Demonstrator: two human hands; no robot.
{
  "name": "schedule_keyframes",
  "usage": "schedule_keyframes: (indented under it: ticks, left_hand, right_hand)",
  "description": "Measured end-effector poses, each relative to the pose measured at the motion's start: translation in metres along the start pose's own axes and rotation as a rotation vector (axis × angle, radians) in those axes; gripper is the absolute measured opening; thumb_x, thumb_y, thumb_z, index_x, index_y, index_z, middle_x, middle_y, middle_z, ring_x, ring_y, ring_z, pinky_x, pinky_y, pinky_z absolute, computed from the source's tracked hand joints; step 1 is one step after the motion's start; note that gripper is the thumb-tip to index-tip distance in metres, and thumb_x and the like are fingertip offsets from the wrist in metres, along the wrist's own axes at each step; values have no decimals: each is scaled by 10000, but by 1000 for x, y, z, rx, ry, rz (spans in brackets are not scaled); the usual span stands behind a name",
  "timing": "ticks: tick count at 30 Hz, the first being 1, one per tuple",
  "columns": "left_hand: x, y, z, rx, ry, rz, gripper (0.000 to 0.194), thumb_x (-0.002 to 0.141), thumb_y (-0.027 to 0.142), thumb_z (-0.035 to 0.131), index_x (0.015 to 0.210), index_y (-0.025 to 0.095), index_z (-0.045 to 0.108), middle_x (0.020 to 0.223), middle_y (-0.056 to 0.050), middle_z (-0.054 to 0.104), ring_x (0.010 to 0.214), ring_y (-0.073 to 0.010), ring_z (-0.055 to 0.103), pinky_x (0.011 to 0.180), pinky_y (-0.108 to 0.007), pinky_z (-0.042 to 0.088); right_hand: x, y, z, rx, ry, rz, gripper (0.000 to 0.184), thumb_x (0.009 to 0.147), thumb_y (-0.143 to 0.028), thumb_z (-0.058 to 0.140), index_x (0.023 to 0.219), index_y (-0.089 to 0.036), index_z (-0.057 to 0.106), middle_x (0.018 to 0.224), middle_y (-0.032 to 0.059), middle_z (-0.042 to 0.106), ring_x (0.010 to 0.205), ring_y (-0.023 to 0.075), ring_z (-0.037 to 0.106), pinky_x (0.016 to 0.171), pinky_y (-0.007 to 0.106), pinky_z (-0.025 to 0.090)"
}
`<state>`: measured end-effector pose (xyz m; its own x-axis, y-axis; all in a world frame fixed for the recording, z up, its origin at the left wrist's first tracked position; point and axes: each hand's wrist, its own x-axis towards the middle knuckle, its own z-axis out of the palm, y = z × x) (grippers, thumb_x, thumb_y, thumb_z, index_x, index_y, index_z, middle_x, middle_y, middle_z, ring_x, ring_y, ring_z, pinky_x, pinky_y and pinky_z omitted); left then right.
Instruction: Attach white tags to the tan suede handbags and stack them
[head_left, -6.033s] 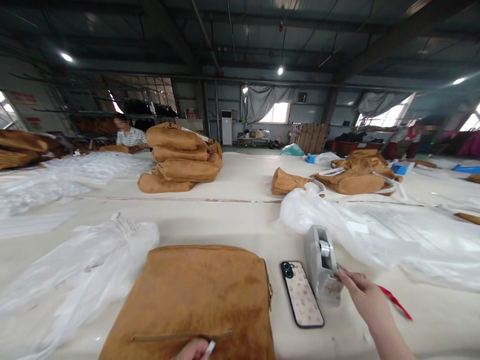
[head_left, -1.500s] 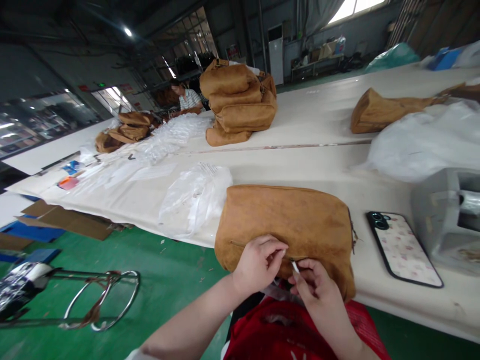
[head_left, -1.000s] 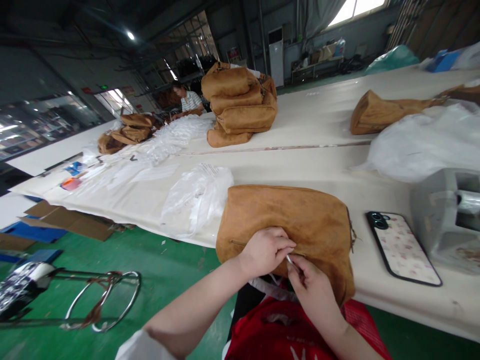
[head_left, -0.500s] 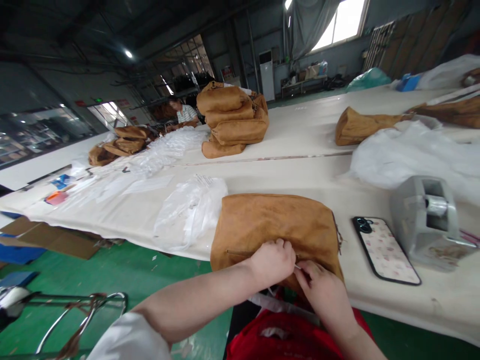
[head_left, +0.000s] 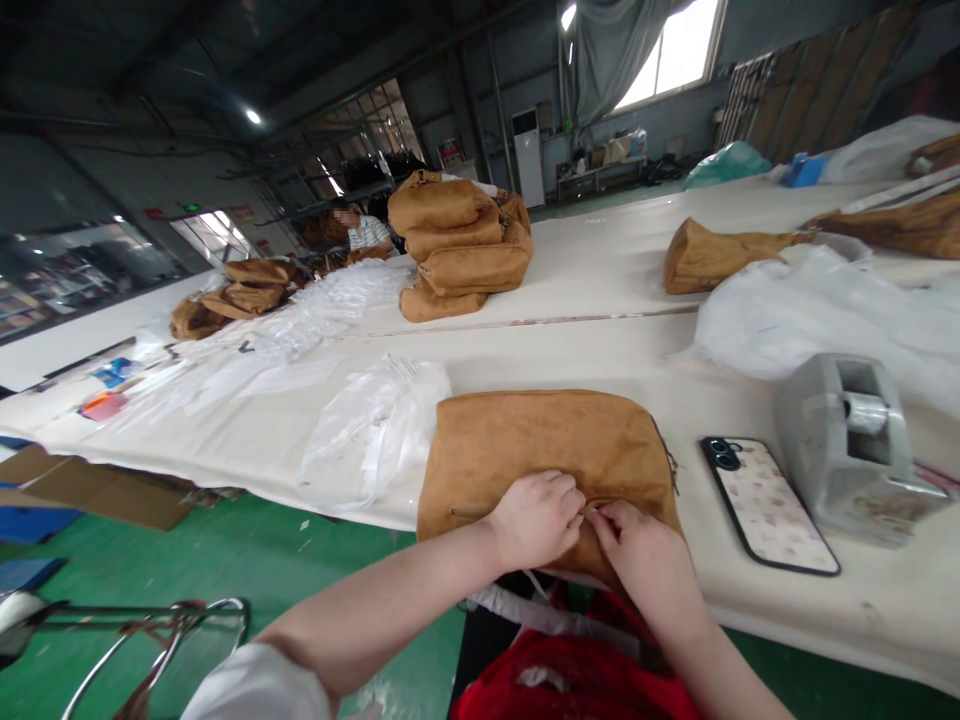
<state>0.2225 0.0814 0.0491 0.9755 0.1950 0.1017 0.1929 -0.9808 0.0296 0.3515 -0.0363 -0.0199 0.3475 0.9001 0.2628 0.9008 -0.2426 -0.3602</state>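
Observation:
A tan leather bag [head_left: 547, 430] lies flat at the near edge of the table. My left hand [head_left: 541, 515] rests on its near side with the fingers curled together. Close beside it, my right hand [head_left: 637, 540] pinches with thumb and fingertips at the bag's slit-like opening. The fingertips of both hands nearly meet there, and what lies between them is too small to make out. A thin white strip [head_left: 537, 583] hangs below my left hand.
A phone [head_left: 772, 505] and a grey tape dispenser [head_left: 840, 450] stand to the right. Clear plastic bags [head_left: 382, 420] lie left of the leather bag. Stacked tan bags [head_left: 465, 235] rise farther back. A person [head_left: 367, 232] sits across the table.
My hands have shifted slightly up and to the left on the bag. The white bit visible between my fingertips before is now mostly covered. The whole view has moved a little.

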Motion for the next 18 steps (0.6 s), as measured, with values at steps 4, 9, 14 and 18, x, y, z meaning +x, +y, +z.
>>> schedule_keyframes:
  ticks: [4,9,14,18]
  left_hand:
    - [5,-4,0,-23,-42,-19,116,878,276,587,824,174,590,863,-44,591,844,-190,564,776,-298,480]
    - [7,-7,11,-35,-17,-96,162,900,315,579,809,181,582,842,-35,580,839,-189,565,769,-305,479]
    - [7,4,24,38,63,-171,100,871,258,552,807,184,574,856,-56,576,854,-225,558,766,-353,491]
    - [16,14,40,131,140,-298,69,856,217,527,869,176,581,878,-86,574,859,-255,557,724,-387,499]
  right_hand:
    - [5,5,3,51,-48,45,252,956,-361,483,815,-212,629,700,50,706,600,217,668,539,298,401]
    - [4,9,-2,188,-99,58,122,906,-277,502,883,-211,602,739,28,703,666,208,670,607,300,423]
    - [3,9,-7,221,-108,117,119,873,-277,506,783,-229,567,685,6,673,639,199,646,589,298,398]
    - [4,8,-7,229,-106,109,129,871,-282,497,765,-234,552,665,-4,660,617,191,632,568,297,372]
